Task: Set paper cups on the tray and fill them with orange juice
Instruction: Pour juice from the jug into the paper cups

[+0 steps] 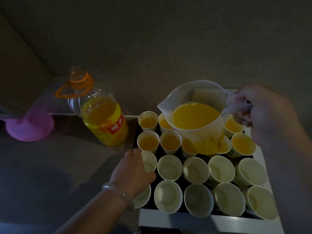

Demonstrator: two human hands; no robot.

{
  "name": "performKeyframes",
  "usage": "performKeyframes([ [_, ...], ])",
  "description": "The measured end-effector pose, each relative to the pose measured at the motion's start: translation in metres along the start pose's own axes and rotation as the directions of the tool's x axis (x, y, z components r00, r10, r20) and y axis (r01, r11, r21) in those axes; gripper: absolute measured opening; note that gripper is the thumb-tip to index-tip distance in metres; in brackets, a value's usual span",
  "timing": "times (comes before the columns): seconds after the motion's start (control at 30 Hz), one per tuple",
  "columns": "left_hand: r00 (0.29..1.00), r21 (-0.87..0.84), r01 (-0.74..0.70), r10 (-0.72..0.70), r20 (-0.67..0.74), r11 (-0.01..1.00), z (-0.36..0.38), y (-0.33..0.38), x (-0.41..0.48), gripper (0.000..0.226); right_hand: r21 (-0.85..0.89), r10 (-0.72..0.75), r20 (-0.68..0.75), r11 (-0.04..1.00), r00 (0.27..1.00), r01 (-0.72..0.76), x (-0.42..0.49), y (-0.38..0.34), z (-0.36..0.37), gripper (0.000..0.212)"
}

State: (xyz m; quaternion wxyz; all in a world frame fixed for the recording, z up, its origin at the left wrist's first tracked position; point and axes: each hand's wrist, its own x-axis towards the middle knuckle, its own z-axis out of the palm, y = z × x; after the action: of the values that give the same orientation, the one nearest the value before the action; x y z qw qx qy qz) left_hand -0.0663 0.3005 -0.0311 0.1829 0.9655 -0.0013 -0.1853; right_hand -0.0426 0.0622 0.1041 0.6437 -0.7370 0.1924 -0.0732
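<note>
Gripping a half-full jug (194,119), the right hand (263,114) holds it above the far filled cups (148,142) — the left hand (133,169) curls round an empty cup (149,162) on the tray (168,218).

This is looking like a drinks-preparation corner, the sort of pantry or catering counter where refreshments are being readied for a crowd. A plain grey counter (59,166) is running up to a bare grey wall (152,39) across the top of the frame, all sitting in dim light. At centre left an uncapped bulk orange juice bottle (103,119) is standing, and what looks like a pink plastic funnel (30,125) is lying at far left. At lower right a white-rimmed tray (185,218) is carrying rows of disposable paper cups (169,167), with a clear measuring jug (194,115) being held over them.
</note>
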Motion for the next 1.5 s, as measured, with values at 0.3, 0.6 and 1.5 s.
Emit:
performKeyframes([
  [0.3, 0.999, 0.026, -0.032, 0.033, -0.032, 0.999, -0.002, 0.002, -0.006, 0.061, 0.017, 0.033, -0.020, 0.999, 0.999, -0.032, -0.003, -0.002, 0.002, 0.041],
  [0.6, 0.990, 0.027, -0.092, 0.095, -0.106, 0.995, -0.012, 0.004, -0.014, 0.059, 0.008, 0.058, -0.033, 0.998, 0.998, -0.057, -0.010, -0.005, 0.001, 0.036],
  [1.5, 0.884, -0.168, -0.412, 0.348, -0.311, 0.896, -0.069, 0.027, -0.006, 0.074, -0.274, -0.070, 0.203, 0.954, 0.977, 0.125, -0.004, -0.028, 0.007, 0.027],
])
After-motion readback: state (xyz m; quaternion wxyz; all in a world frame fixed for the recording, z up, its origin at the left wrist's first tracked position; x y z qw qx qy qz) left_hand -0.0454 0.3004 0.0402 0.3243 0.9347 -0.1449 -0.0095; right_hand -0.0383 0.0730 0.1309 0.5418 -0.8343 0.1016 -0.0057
